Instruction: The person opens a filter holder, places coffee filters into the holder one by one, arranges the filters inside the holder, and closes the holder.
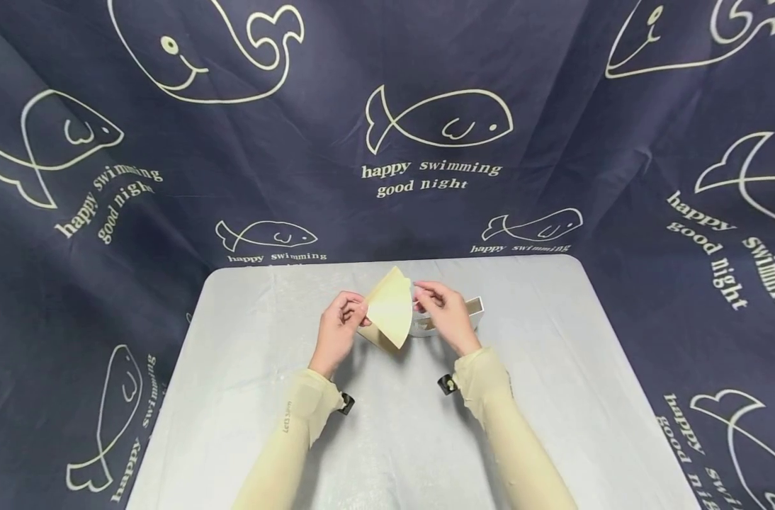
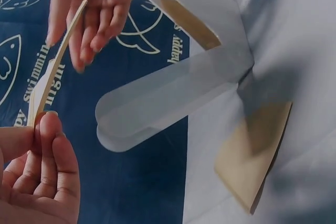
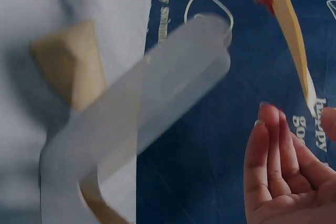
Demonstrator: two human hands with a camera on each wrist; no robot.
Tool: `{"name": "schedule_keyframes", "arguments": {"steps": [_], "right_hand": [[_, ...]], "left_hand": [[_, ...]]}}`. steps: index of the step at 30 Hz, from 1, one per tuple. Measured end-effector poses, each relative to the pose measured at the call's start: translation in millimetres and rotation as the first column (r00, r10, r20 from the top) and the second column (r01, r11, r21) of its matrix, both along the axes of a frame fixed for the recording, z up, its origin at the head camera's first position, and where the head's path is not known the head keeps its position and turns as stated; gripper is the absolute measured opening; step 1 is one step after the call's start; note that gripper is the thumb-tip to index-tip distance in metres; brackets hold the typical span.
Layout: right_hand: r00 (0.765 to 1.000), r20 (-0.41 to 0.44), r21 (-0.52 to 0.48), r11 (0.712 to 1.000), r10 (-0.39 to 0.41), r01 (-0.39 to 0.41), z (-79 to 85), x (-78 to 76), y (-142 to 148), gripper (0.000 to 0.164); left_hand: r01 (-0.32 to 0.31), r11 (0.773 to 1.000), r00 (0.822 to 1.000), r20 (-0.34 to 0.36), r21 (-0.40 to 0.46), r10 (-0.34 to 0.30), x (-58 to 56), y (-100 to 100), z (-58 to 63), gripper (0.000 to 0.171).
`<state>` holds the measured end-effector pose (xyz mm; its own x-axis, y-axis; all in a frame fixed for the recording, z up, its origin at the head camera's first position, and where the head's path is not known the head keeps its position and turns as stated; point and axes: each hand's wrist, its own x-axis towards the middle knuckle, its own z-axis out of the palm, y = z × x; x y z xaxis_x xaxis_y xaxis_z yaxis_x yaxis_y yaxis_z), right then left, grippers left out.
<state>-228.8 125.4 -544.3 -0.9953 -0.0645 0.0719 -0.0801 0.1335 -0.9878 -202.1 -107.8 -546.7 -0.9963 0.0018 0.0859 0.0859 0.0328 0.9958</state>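
Observation:
My left hand [image 1: 339,326] pinches a pale, fan-shaped paper coffee filter [image 1: 390,308] between thumb and fingertips, holding it above the table. In the left wrist view that filter [image 2: 60,59] is edge-on, with a white flap along one side. To the right of the filter is my right hand [image 1: 451,319], its fingers extended and thumb apart. The right wrist view shows the fingers [image 3: 268,140] near the filter's end, with a gap between. A second, brown filter [image 2: 257,150] lies on the table below.
A white holder [image 2: 220,9] with a brown inside stands behind my right hand. From it a long translucent rounded piece [image 2: 157,98] sticks out past the table's far edge. The pale cloth-covered table [image 1: 400,439] is backed by dark blue printed curtains [image 1: 336,191].

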Motion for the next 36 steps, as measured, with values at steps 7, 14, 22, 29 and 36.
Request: {"name": "schedule_keyframes", "arguments": {"steps": [7, 14, 22, 29, 36], "right_hand": [[0.999, 0.002, 0.051, 0.998, -0.037, 0.037, -0.6, -1.6, -19.4, 0.021], [0.996, -0.052, 0.108, 0.991, -0.077, 0.082, -1.4, 2.6, -16.2, 0.022], [0.983, -0.046, 0.063, 0.981, -0.179, 0.182, 0.8, 2.5, -3.3, 0.021], [0.979, -0.09, 0.036, 0.982, -0.182, 0.186, 1.2, 1.8, -11.2, 0.02], [0.986, -0.046, -0.022, 0.987, -0.158, 0.157, 3.9, 1.5, -17.2, 0.02]], "left_hand": [[0.061, 0.998, 0.998, -0.003, -0.01, -0.061, 1.4, 6.2, -1.1, 0.014], [0.103, 0.995, 0.994, 0.018, 0.014, -0.104, 5.9, 7.7, -8.0, 0.021], [0.214, 0.977, 0.975, 0.065, -0.011, -0.213, 9.2, 10.5, -20.9, 0.026], [0.289, 0.957, 0.953, 0.095, -0.023, -0.286, 14.7, 26.8, -17.9, 0.022], [0.202, 0.975, 0.977, 0.083, -0.096, -0.195, 14.6, 31.6, -16.6, 0.014]]}}
